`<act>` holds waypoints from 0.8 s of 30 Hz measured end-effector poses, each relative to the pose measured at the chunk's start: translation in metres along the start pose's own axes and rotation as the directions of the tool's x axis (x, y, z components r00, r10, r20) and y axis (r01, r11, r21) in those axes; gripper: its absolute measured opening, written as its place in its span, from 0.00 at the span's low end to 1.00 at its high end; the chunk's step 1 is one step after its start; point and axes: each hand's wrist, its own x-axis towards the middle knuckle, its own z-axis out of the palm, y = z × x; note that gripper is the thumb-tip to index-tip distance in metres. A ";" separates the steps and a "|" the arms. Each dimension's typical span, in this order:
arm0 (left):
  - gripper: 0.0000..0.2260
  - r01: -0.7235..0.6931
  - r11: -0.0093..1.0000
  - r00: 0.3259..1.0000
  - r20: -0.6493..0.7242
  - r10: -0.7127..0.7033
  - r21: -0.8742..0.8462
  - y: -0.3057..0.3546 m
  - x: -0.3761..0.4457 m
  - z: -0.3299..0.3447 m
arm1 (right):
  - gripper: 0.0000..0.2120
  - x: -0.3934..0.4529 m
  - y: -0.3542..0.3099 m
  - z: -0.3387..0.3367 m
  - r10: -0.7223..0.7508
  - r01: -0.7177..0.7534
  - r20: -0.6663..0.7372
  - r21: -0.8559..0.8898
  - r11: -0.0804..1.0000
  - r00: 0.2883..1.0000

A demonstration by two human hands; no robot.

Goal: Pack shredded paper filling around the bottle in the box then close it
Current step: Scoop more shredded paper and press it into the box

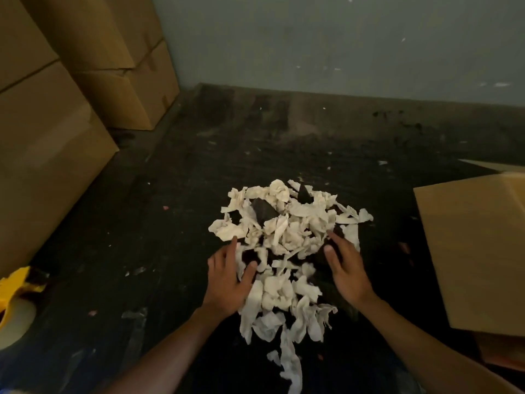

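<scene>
A loose heap of cream shredded paper [287,240] lies on the dark floor in the middle of the view. My left hand [227,277] rests flat on the heap's left edge with fingers spread. On the heap's right side, my right hand [345,268] has its fingers apart and its palm turned inward toward the paper. Neither hand holds anything. A brown cardboard box [477,251] stands at the right, its side facing me. No bottle is visible.
Stacked cardboard cartons [56,132] fill the left side up to the wall. A yellow tape dispenser [17,291] with a clear tape roll lies at the lower left. The dark floor [312,137] carries small paper scraps.
</scene>
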 end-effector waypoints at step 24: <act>0.24 -0.566 0.637 0.823 0.311 0.476 0.523 -0.005 0.107 0.017 | 0.32 0.099 -0.006 0.028 -0.370 0.577 0.443 -0.604 0.549 0.816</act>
